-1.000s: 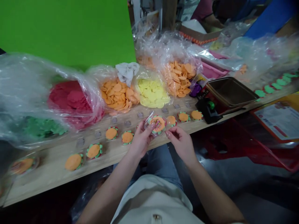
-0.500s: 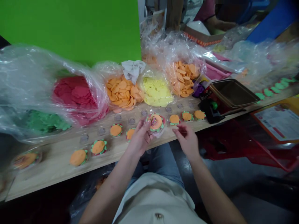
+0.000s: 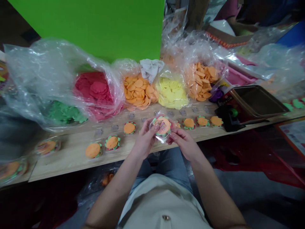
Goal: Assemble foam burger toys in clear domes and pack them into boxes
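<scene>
Above the front edge of the wooden surface (image 3: 62,163), head view: a clear plastic case (image 3: 163,136) is held raised between both hands. It contains a burger-shaped piece (image 3: 165,125) with printed marking over the top. Left grip (image 3: 144,143): closed on the left side of the case, thumb across the top. Right grip (image 3: 184,143): thumb and fingertips pinching the lower right edge.

Handling (judged): expect low weight and a thin, stiff, slippery shell that may dent or crack under pressure; the contents are probably soft. Take hold at opposite side rims.

Change from the frame half a second earlier: the right grip, then apart from the case, now meets its edge. The left grip retains its hold. The camera has turned left; a second packed case (image 3: 11,171) shows more fully at the left margin, blurred.
</scene>
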Motion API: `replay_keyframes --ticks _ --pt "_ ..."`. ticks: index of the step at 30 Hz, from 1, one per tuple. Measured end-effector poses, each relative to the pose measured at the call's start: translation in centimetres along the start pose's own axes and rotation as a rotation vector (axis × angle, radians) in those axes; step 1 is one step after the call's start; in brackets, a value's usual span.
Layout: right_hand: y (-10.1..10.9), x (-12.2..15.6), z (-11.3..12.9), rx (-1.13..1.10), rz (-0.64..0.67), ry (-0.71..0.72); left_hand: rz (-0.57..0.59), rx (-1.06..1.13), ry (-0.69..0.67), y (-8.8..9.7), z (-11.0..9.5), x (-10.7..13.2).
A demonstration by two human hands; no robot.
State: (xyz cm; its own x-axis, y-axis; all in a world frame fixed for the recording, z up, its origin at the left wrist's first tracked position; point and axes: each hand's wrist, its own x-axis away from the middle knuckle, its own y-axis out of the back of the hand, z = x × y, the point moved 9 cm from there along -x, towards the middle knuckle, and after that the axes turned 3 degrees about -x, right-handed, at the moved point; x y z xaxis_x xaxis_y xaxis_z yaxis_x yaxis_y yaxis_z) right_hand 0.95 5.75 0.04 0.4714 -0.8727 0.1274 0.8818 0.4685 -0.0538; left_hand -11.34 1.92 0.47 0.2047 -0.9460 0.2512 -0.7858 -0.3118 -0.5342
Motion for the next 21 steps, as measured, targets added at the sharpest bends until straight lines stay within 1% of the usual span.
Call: replay_keyframes --ticks 2,3,4,7,8,9,10,12,13,14,15,16,17,18,19,20,21 --pt "-1.6 -0.5 -0.4 -0.083 0.128 -0.024 0.025 -0.008 0.034 0.9 -0.3 0.0" --pt "-2.4 -0.6 -0.7 -0.072 0.190 -0.032 0.020 -0.010 0.045 1.7 -0.5 0.1" --pt "-3.4 -0.6 -1.1 -0.017 0.265 -0.036 0.002 -0.007 0.052 2.6 -0.7 0.2" --pt "-6.7 0.5 -2.6 0.297 0.539 -0.031 -0.050 0.038 0.098 5.8 -0.7 0.9" --pt "-7.4 0.8 -3.2 0.369 0.589 -0.038 -0.061 0.054 0.109 6.8 -0.8 1.2" --pt "-7.8 0.9 -3.6 0.392 0.588 -0.058 -0.077 0.069 0.111 7.7 -0.9 1.5" --pt "-7.9 0.6 -3.9 0.367 0.537 -0.086 -0.106 0.079 0.100 8.6 -1.0 1.9" --pt "-8.2 -0.3 -4.1 0.244 0.380 -0.141 -0.182 0.086 0.061 10.3 -1.4 2.6" --pt "-8.7 -0.8 -4.1 0.181 0.322 -0.148 -0.221 0.083 0.039 10.9 -1.5 3.1" --pt "-9.5 -1.2 -3.9 0.131 0.293 -0.141 -0.256 0.080 0.021 11.5 -1.5 3.5" --pt "-10.7 -1.4 -3.8 0.103 0.299 -0.127 -0.284 0.079 0.004 12.2 -1.6 4.0" --pt "-12.1 -1.5 -3.9 0.105 0.341 -0.117 -0.307 0.080 -0.011 13.0 -1.8 4.4" --pt "-13.5 -1.3 -4.0 0.144 0.403 -0.107 -0.337 0.081 -0.027 14.2 -2.1 5.0" --pt "-14.8 -1.0 -4.3 0.216 0.474 -0.089 -0.381 0.074 -0.047 15.9 -2.7 5.8" --pt "-15.8 -0.6 -4.7 0.309 0.549 -0.066 -0.440 0.048 -0.069 18.0 -3.5 6.9" --pt "-16.5 -0.1 -5.2 0.400 0.626 -0.045 -0.525 -0.005 -0.099 20.7 -4.7 8.3" --pt "-17.0 0.4 -5.8 0.470 0.696 -0.033 -0.638 -0.089 -0.128 23.7 -6.1 10.0"
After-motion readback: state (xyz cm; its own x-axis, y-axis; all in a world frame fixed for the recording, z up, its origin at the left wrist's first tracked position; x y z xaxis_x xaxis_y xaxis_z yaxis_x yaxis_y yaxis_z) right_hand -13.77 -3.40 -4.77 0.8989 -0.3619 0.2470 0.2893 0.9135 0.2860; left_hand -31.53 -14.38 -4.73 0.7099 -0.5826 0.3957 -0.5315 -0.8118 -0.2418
